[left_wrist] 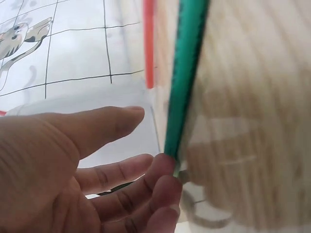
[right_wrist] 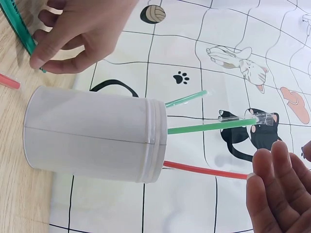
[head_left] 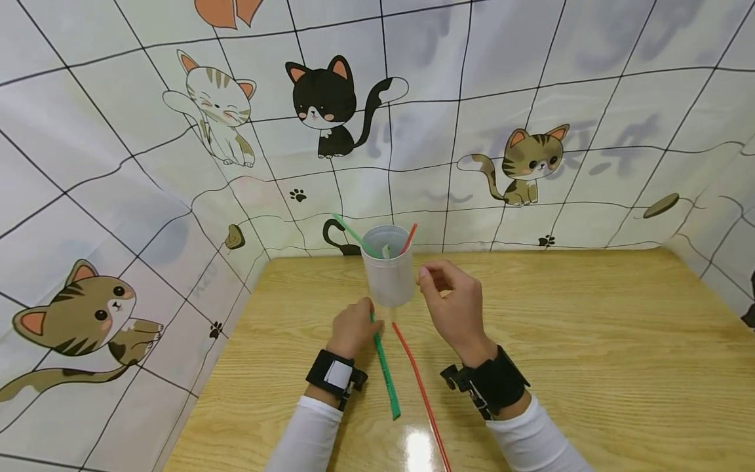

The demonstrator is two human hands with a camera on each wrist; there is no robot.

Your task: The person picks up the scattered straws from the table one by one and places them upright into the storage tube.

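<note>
A whitish plastic cup [head_left: 390,282] stands upright near the back edge of the table, holding green straws [right_wrist: 218,127] and a red straw [right_wrist: 209,170] that lean out of its mouth. My left hand [head_left: 354,326] is low over the table, left of the cup's front. Its fingertips touch the far end of a green straw [head_left: 386,377]; the thumb [left_wrist: 114,121] stays apart from it. Right of the cup, my right hand [head_left: 455,305] hovers with bent fingers and nothing in them. In the right wrist view, its fingertips [right_wrist: 264,167] overlap the cup's red straw near the tip.
A long red straw [head_left: 420,383] lies on the wooden table [head_left: 590,354] between my forearms, running toward the front edge. Behind the table and on its left hangs a white gridded sheet [head_left: 425,151] printed with cats. Both wrists wear black straps with cameras.
</note>
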